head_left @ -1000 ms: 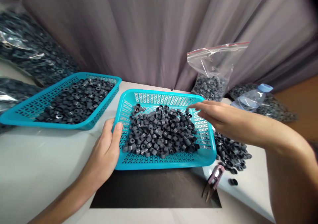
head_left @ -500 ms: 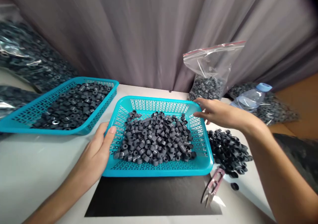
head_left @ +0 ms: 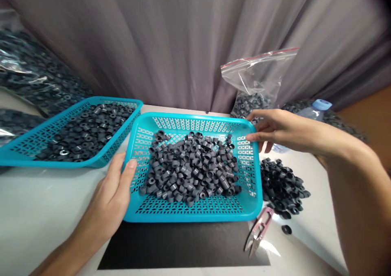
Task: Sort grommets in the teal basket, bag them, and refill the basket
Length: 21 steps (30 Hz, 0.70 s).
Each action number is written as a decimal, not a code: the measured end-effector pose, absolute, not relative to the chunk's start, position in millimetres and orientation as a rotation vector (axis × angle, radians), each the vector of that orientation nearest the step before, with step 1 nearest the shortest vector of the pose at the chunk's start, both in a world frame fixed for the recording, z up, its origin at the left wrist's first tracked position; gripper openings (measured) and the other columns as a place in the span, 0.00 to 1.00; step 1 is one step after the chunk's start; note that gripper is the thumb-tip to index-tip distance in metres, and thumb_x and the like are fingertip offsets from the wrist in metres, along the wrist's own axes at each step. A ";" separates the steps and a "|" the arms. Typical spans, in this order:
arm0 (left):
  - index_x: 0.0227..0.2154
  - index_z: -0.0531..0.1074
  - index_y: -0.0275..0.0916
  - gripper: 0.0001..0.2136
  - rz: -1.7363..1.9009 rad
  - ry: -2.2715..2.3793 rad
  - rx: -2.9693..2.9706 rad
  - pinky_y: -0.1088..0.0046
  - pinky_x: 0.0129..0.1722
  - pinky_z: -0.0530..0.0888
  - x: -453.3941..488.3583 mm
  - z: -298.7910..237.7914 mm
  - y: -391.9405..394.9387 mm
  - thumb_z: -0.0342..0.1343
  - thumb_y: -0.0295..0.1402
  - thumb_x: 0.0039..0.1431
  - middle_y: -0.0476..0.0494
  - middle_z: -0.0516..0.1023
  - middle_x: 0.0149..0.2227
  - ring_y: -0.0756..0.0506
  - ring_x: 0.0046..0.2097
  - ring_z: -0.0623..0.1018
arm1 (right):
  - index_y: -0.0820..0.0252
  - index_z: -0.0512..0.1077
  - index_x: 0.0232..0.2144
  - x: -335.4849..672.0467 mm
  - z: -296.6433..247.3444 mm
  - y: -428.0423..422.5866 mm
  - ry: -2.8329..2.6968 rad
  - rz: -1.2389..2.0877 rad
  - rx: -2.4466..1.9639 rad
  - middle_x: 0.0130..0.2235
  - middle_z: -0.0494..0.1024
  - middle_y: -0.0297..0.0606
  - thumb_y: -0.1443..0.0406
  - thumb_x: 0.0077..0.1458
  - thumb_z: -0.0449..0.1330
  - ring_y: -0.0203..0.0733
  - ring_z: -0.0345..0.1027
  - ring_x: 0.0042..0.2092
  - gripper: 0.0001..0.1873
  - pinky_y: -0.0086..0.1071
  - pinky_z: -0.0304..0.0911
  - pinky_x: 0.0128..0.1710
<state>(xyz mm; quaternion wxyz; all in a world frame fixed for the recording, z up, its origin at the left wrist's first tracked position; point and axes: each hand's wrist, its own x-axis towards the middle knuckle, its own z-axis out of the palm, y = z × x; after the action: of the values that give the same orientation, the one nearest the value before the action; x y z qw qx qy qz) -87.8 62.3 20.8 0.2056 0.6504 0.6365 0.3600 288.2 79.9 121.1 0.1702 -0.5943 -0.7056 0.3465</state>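
A turquoise plastic basket with perforated walls sits in front of me, partly over a black mat. Small dark grey ring-shaped parts are heaped inside it. My left hand is closed on the basket's left rim, thumb on the inner side and fingers outside. At the far right corner my right hand grips the rim, its thumb over the inside and its fingers behind the wall. The undersides of the fingers on both hands are partly hidden by the basket.
A second turquoise basket of similar parts stands at left, beside large clear bags. To the right are a loose pile of black parts, pink-handled thread snips, a zip bag and a plastic bottle. A grey curtain hangs behind.
My right hand has closed around the basket's far right corner, where its fingers were looser before. The basket's far side has risen slightly, tilting it towards me.
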 end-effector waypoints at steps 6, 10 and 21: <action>0.59 0.67 0.47 0.26 0.989 1.777 1.813 0.56 0.60 0.69 -86.4 21.9 62.1 0.42 0.56 0.68 0.44 0.76 0.54 0.34 0.57 0.73 | 0.59 0.67 0.54 288.1 123.8 76.7 -2.004 0.939 -1.690 0.33 0.83 0.41 0.52 0.58 0.64 0.46 0.78 0.29 0.27 0.37 0.75 0.24; 0.58 0.67 0.45 0.26 0.987 1.807 1.825 0.55 0.62 0.67 -83.3 22.3 62.8 0.41 0.55 0.68 0.42 0.75 0.53 0.34 0.59 0.72 | 0.58 0.67 0.54 293.5 117.0 80.6 -2.027 0.928 -1.686 0.33 0.83 0.40 0.54 0.59 0.63 0.47 0.78 0.29 0.25 0.39 0.75 0.25; 0.59 0.67 0.45 0.25 0.962 1.829 1.832 0.57 0.58 0.69 -90.8 19.5 66.3 0.41 0.53 0.69 0.44 0.77 0.48 0.35 0.57 0.73 | 0.55 0.70 0.50 282.0 107.2 77.6 -2.373 -0.135 -1.799 0.40 0.78 0.42 0.48 0.56 0.66 0.48 0.73 0.36 0.26 0.38 0.65 0.33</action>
<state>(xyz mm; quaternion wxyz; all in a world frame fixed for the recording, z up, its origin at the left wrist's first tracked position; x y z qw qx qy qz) -90.8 66.3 19.5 0.1886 0.6513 0.6505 0.3422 282.0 77.6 107.2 0.0804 -0.6015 -0.7935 -0.0453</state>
